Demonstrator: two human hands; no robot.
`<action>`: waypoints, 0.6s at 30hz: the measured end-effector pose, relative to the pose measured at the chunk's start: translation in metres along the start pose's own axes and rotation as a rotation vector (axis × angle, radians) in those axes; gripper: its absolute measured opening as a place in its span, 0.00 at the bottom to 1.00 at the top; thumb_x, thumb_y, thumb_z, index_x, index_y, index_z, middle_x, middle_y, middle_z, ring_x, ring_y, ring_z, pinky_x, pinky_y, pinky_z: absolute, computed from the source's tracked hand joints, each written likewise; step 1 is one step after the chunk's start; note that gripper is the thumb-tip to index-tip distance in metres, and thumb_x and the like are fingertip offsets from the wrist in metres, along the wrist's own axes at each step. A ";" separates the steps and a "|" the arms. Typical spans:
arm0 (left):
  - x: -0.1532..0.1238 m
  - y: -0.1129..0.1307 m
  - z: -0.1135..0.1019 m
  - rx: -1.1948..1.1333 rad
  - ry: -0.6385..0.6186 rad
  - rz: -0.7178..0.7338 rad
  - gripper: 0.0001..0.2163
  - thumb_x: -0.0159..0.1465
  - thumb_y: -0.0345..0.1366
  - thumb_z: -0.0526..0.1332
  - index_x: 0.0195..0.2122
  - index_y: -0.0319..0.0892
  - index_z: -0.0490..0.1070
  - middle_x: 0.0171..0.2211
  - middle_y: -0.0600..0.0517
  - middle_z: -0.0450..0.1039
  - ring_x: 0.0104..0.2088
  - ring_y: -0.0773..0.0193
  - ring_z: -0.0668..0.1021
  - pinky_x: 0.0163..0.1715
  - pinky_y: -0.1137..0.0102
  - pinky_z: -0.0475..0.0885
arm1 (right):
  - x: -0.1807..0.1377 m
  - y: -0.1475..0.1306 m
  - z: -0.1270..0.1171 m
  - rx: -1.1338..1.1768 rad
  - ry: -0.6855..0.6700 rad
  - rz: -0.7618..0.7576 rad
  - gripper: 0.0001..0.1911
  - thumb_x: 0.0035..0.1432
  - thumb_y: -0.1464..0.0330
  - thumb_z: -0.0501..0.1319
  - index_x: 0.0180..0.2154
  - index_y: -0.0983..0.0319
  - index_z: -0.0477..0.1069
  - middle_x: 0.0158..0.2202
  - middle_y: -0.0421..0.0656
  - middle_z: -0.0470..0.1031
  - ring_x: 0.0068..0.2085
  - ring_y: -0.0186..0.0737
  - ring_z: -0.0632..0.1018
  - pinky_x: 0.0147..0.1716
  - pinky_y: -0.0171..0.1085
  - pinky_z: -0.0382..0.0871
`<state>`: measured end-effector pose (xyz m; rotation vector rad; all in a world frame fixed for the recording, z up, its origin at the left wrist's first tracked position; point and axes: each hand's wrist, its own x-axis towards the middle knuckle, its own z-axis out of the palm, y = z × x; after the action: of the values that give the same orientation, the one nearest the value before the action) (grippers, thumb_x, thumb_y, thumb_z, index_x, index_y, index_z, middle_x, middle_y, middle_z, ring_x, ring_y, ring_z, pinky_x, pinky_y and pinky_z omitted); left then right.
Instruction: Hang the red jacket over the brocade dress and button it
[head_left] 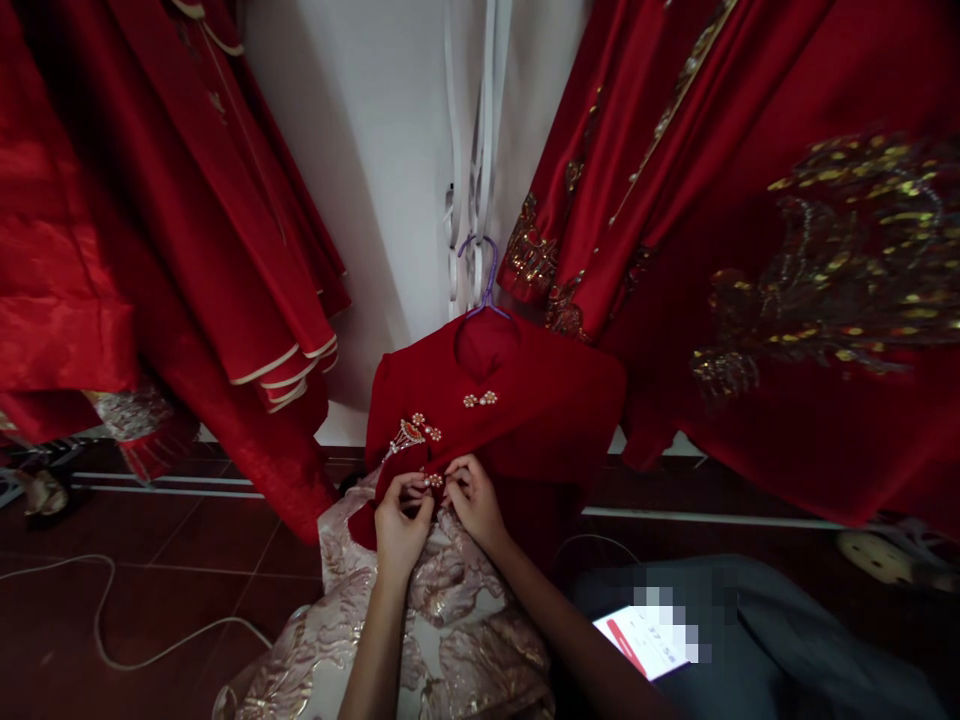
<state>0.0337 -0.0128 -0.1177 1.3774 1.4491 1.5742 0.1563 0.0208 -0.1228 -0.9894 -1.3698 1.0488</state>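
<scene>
A red jacket hangs on a purple hanger in the middle of the view, and everything else is placed from it. At the jacket's lower front edge sits a pearl fastening, and both hands meet there. The left hand comes up from below the jacket, its fingertips drawn together and pinched on the fastening. The right hand lies just beside it on the other side of the fastening, fingers curled in and closed on the same small clasp — the two hands almost touch.

Higher on the jacket's front there is a second pearl button, and to the left of that a red-and-gold ornament edged with pearls. Below the jacket, under both forearms, a pale pink and gold brocade skirt spreads downward.

Left of the jacket hang plain red garments with cream piping; right of it hangs a red gown heavy with gold embroidery. Behind the jacket stands a white wall. Down to the left, a white cable trails over the dark red floor. Down to the right lies grey cloth with a white-and-red card on it — partly blurred.
</scene>
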 end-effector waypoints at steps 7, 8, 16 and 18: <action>0.000 0.002 -0.001 -0.011 -0.032 -0.012 0.13 0.55 0.41 0.62 0.39 0.39 0.72 0.35 0.48 0.75 0.31 0.66 0.77 0.32 0.72 0.74 | 0.002 0.000 0.001 0.013 0.007 0.012 0.14 0.49 0.69 0.55 0.41 0.60 0.63 0.32 0.39 0.67 0.26 0.31 0.73 0.20 0.30 0.72; 0.000 0.002 -0.001 -0.007 -0.024 -0.008 0.13 0.55 0.42 0.62 0.38 0.39 0.72 0.35 0.48 0.75 0.31 0.66 0.77 0.32 0.72 0.74 | 0.002 0.000 0.001 0.025 0.002 0.017 0.14 0.49 0.69 0.55 0.41 0.60 0.63 0.32 0.39 0.67 0.25 0.31 0.72 0.21 0.30 0.72; 0.000 0.003 -0.001 0.035 0.047 -0.011 0.14 0.53 0.45 0.63 0.34 0.39 0.72 0.32 0.48 0.75 0.30 0.66 0.77 0.30 0.72 0.74 | 0.002 0.003 -0.001 0.008 -0.022 0.050 0.09 0.50 0.68 0.56 0.36 0.60 0.67 0.30 0.39 0.71 0.24 0.31 0.73 0.21 0.31 0.72; 0.000 0.002 -0.001 0.037 0.041 -0.006 0.14 0.53 0.45 0.63 0.34 0.39 0.72 0.31 0.49 0.75 0.29 0.66 0.76 0.29 0.72 0.74 | 0.002 0.003 -0.001 -0.002 -0.024 0.052 0.09 0.50 0.67 0.55 0.36 0.60 0.66 0.29 0.39 0.71 0.23 0.31 0.73 0.21 0.30 0.72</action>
<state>0.0330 -0.0134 -0.1153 1.3681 1.5120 1.5882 0.1573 0.0239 -0.1252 -1.0217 -1.3711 1.1020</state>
